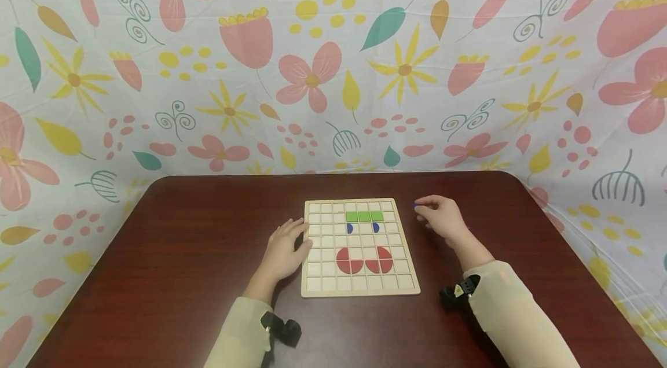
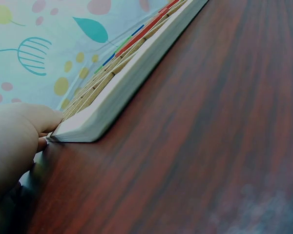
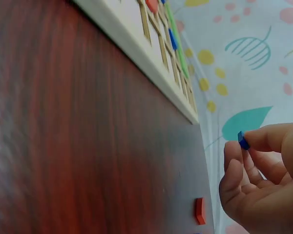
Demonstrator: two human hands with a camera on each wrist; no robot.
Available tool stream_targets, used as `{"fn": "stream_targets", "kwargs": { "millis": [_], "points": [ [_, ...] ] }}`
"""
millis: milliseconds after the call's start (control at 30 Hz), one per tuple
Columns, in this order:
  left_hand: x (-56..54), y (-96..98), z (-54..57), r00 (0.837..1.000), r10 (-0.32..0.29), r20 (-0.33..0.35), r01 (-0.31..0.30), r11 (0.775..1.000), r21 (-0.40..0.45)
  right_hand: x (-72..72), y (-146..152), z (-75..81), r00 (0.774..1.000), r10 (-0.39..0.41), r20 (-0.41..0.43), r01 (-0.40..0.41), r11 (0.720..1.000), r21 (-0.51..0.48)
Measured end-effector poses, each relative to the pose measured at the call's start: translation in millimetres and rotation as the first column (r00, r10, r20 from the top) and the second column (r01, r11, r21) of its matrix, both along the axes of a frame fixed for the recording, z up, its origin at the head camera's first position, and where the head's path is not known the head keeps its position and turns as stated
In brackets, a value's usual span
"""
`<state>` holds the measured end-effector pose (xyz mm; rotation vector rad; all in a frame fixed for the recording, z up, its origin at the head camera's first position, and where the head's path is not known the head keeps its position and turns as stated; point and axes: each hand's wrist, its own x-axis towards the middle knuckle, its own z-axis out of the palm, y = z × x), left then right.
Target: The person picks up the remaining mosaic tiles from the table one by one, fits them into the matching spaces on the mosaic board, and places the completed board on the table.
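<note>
Pale wood formed a square gridded board (image 1: 359, 293), its left edge touched by the left hand (image 1: 283, 249), fingers relaxed; off its far right corner, the right hand (image 1: 442, 219) pinched a small blue piece (image 3: 243, 141). Dark-red wood-grained tabletop (image 1: 172, 269) stretched beyond both side edges.

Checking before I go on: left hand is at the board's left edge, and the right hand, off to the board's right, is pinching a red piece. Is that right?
Not quite: the piece is blue, not red, as the right wrist view shows. The right hand does pinch it to the board's right, and the left hand is at its left edge.
</note>
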<state>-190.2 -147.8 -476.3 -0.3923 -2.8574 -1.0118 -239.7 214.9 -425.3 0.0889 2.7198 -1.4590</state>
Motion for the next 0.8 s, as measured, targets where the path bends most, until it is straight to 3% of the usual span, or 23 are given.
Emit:
{"fn": "stream_targets", "kwargs": {
  "millis": [433,800],
  "points": [
    [-1.5,0.0,0.4,1.000,-0.001,-0.010,0.001,1.000,-0.001,11.7,-15.1,-8.0,1.000,0.004,0.027,0.002,0.974,-0.228],
    [0.7,-0.1,1.2,1.000,0.001,-0.009,-0.001,1.000,-0.008,22.7,-26.5,-9.6,0.997,0.009,0.071,0.012,0.956,-0.293]
  ]
}}
